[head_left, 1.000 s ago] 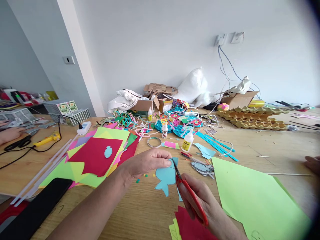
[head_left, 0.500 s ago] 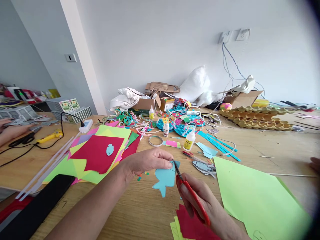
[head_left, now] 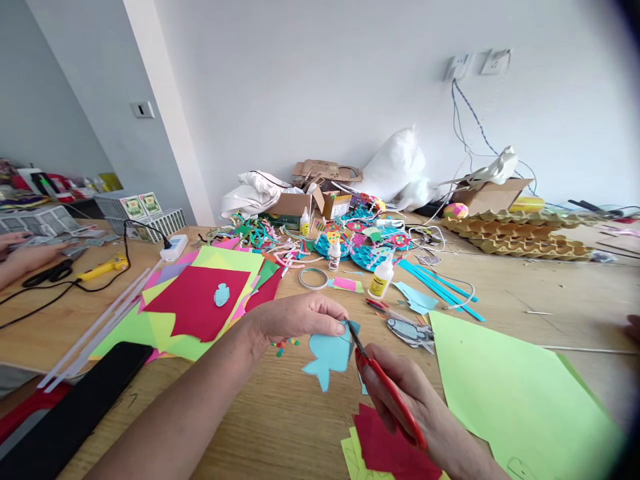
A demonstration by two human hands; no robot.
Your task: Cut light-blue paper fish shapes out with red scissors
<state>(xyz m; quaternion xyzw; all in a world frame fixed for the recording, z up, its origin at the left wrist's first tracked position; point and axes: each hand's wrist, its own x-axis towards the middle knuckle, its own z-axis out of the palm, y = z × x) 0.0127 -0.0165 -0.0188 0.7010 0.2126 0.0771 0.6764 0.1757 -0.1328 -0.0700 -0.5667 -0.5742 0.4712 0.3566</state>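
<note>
My left hand (head_left: 313, 316) pinches the upper edge of a blue paper fish (head_left: 327, 353), whose forked tail hangs down over the wooden table. Red-handled scissors (head_left: 387, 390) are gripped in my right hand (head_left: 407, 390). Their blades lie at the paper's top right corner, close to my left thumb, and look nearly closed. Beneath my right hand lie red paper (head_left: 380, 440) and yellow paper sheets (head_left: 353, 460). A small blue paper fish (head_left: 221, 295) rests on the red sheet (head_left: 195, 300) to the left.
A glue bottle (head_left: 381, 277), a tape roll (head_left: 313, 279) and a grey paper fish (head_left: 410, 332) lie beyond my hands. Large green paper (head_left: 510, 373) is at right, a black phone-like slab (head_left: 75, 407) at left. Another person's hands (head_left: 35, 253) are at far left.
The view has shifted slightly. My right hand and the scissors have moved a little to the right and down; a blue paper strip shows more beside them. Both holds are the same.
</note>
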